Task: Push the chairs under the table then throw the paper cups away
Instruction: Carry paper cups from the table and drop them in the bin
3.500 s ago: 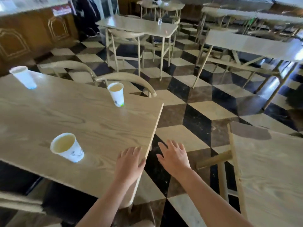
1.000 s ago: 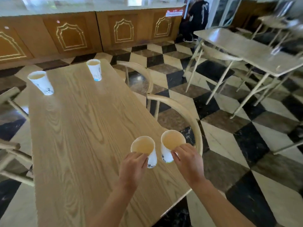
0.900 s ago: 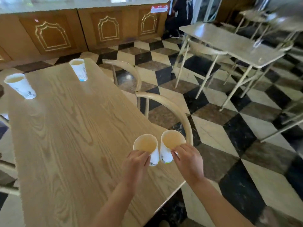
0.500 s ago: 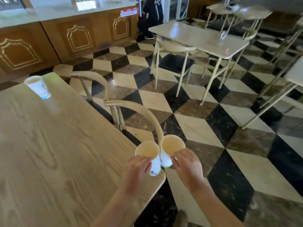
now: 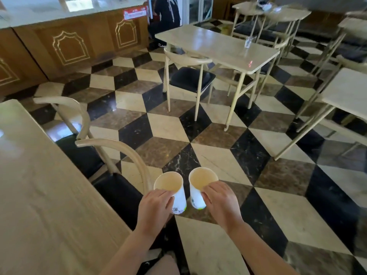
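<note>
**Cups in both hands, no bin in sight**

Head view: left hand [image 5: 154, 209] is wrapped around the side of one paper cup [image 5: 170, 188], and right hand [image 5: 222, 203] grips a second cup [image 5: 199, 184] the same way. Both cups are upright, side by side, held over the checkered floor [image 5: 208, 161] just past the corner of the wooden table [image 5: 39, 195]. Two chairs [image 5: 111, 147] sit tucked along that table's edge, their curved backs close to it.

Risks, as I judge them: thin paper walls can buckle under a tight squeeze, and a loose hold could let a cup slip to the floor. Any liquid left inside would spill if a cup tips while walking; the insides look pale and seem empty, but the bottoms are not clearly visible. The near chair back is close to the left cup and could knock it.

Hidden or unclear: no bin appears anywhere, so the drop-off spot is unknown. The table is cut off at the left, so any cups remaining on it cannot be checked. Fingers on the far side of each cup are out of sight.
</note>
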The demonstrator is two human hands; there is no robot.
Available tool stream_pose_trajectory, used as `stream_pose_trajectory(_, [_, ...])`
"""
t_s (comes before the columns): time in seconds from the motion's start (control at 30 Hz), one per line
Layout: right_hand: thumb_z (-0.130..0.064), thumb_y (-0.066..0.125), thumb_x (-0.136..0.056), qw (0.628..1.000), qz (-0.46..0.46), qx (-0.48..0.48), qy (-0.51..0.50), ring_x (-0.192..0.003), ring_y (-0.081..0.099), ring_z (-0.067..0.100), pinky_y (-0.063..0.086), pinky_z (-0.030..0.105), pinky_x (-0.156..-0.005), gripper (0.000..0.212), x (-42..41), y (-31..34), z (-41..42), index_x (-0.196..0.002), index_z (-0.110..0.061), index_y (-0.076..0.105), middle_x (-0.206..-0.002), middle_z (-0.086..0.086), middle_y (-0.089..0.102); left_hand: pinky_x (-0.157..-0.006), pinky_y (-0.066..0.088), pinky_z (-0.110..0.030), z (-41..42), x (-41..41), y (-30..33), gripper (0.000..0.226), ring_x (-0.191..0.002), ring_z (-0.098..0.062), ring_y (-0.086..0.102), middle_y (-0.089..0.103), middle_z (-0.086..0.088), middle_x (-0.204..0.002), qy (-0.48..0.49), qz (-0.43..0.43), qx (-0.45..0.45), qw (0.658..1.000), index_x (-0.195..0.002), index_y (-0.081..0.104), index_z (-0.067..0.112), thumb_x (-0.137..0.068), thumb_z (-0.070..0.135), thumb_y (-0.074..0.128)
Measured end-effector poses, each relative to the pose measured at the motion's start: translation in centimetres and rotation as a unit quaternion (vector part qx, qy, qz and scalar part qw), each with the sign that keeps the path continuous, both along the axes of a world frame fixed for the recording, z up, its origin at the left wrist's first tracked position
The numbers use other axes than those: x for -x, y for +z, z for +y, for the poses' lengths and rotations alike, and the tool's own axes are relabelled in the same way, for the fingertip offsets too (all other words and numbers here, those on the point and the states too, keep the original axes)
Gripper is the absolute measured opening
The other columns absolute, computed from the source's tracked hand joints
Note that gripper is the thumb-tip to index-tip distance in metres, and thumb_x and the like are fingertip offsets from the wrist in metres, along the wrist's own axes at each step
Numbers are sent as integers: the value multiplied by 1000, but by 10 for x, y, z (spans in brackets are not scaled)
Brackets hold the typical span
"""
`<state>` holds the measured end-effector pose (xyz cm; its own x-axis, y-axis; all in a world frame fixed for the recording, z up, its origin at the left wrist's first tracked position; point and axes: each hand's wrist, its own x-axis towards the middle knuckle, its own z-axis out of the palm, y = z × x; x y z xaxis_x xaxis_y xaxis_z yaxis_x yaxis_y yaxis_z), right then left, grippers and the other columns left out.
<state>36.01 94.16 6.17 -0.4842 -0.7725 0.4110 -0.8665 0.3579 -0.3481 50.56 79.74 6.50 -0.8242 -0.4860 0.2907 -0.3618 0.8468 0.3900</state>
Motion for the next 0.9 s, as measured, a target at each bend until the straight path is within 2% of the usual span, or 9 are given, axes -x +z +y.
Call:
stream_pose_trajectory(0.07, [-14,54,-82,1000,2,9,1,-57,53,20,49,30,-55,20,18,-1,-10,-63,-13,60,-59,1,58,-61,49,-26,-6,17,-1,11,-63,-17,64,70,2,-69,-2,-2,-1,1000,-80,72,12,-71,11,66])
stream_pose_trajectory(0.13, [-16,52,-82,1000,4,8,7,-57,52,20,47,29,-54,21,38,0,-21,-63,-12,61,-59,1,58,-61,49,-26,-16,35,-3,14,-63,-16,63,70,3,-70,0,-11,-12,1000,-83,72,13,-72,14,62])
stream_pose_trajectory(0.27, [-5,70,-75,999,14,-14,32,-59,55,22,50,31,-55,13,90,4,-51,-66,-11,63,-62,3,61,-61,51,-25,-44,87,-8,17,-64,-17,65,71,2,-71,28,9,-35,999,-84,72,12,-71,14,62])
stream_pose_trajectory(0.4, [-8,64,-79,998,35,-31,32,-61,56,23,48,32,-56,13,154,13,-94,-67,-12,63,-63,4,61,-61,53,-28,-80,148,-9,15,-65,-20,64,72,1,-74,34,19,-37,999,-86,72,13,-73,14,64])
stream_pose_trajectory(0.53, [-2,75,-70,997,38,-40,50,-58,56,26,49,33,-56,16,208,31,-145,-64,-10,62,-61,5,61,-63,53,-31,-127,198,4,22,-66,-23,66,73,-3,-77,38,35,-33,998,-88,72,10,-67,3,78])
stream_pose_trajectory(0.67, [3,79,-60,993,54,-53,88,-52,51,23,46,28,-49,25,242,41,-196,-58,-10,58,-57,3,58,-63,51,-33,-175,231,11,17,-64,-22,65,72,-3,-74,56,53,-13,997,-84,72,10,-69,4,74])
stream_pose_trajectory(0.77, [3,81,-56,991,55,-58,104,-53,54,22,45,27,-48,25,259,39,-230,-58,-11,60,-57,3,60,-65,51,-35,-207,246,10,13,-65,-21,65,72,-2,-75,72,50,-18,996,-87,71,10,-74,8,67])
stream_pose_trajectory(0.83, [4,82,-57,989,40,-57,128,-54,56,23,52,32,-50,24,272,29,-256,-61,-9,62,-60,4,62,-65,52,-34,-227,254,10,12,-65,-20,65,72,-2,-75,90,43,-23,995,-86,72,10,-76,11,66])
stream_pose_trajectory(0.9, [3,82,-60,987,23,-49,152,-54,56,23,52,36,-49,22,288,19,-285,-62,-8,62,-61,6,63,-66,53,-34,-248,263,9,10,-66,-19,66,73,-3,-75,107,44,-25,993,-85,72,10,-76,11,67])
